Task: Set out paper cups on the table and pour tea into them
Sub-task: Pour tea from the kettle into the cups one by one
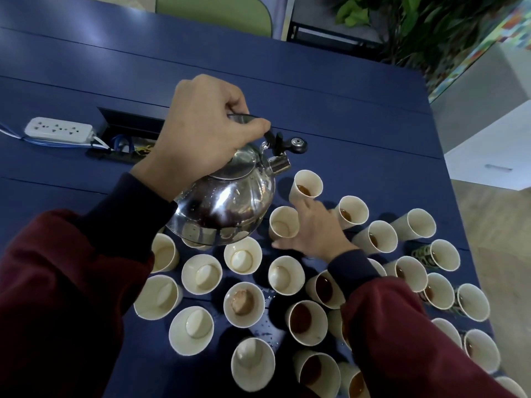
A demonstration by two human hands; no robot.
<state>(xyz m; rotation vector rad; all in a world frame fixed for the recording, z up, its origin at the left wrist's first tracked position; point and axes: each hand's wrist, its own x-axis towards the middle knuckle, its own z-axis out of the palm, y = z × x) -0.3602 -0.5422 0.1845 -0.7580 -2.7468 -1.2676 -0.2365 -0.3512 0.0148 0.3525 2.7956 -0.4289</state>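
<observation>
The left hand (201, 130) is curled tight round the top handle of a steel kettle (230, 208) and holds it in the air above the worktop (344, 124). The kettle is tilted, with its spout (278, 163) toward the far right. A black whistle cap (297, 145) stands flipped up over the spout.

The right hand (313, 234) lies low among the paper cups, fingers straight and spread, gripping nothing. Its thumb points left just below an empty cup (283, 222). Its longest fingers reach toward a far cup (306, 183) with a little brown tea at the bottom. Whether the hand touches either cup cannot be told. Both sleeves are dark red with navy cuffs.

The paper cups stand upright in a loose cluster on the near right part of the blue worktop. Those to the left, such as one pale cup (201, 274), look empty, and one cup (243, 304) shows a brownish patch at its bottom. Those to the right and under the right arm, such as a filled cup (307, 323), hold dark tea. Small drops (267, 326) glisten on the worktop between them.

Farther back on the left, a white power strip (57, 129) lies beside an open cable recess (129, 130). Beyond the worktop's far edge are a green chair (215, 12) and a leafy plant (431, 24), with a white cabinet (488, 150) at the right.
</observation>
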